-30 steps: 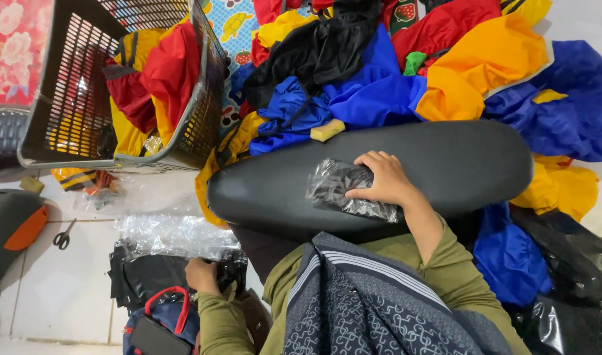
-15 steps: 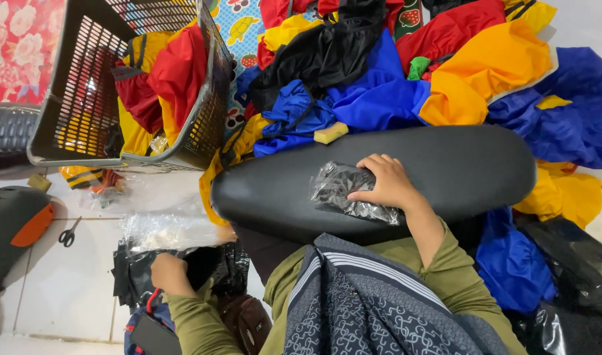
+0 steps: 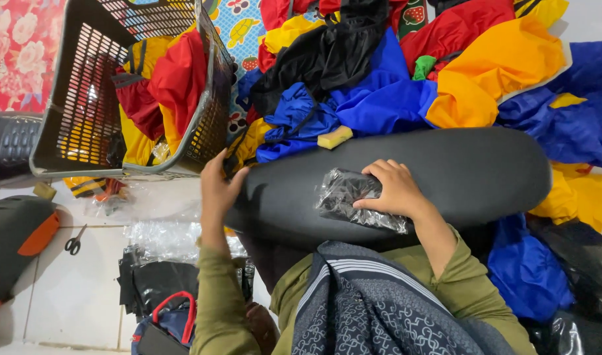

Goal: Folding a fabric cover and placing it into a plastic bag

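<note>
Head view: the left hand [image 3: 217,187] has been raised from the stack of clear bags [image 3: 163,238] on the floor — now empty, fingers loosely spread, beside the black cushion [image 3: 406,181]. The black packet in clear wrap [image 3: 353,200] is pressed flat there under the right hand [image 3: 396,190].

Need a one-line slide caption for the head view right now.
Right hand presses a plastic-wrapped black bundle onto a black padded board; left hand touches the board's end.
</note>
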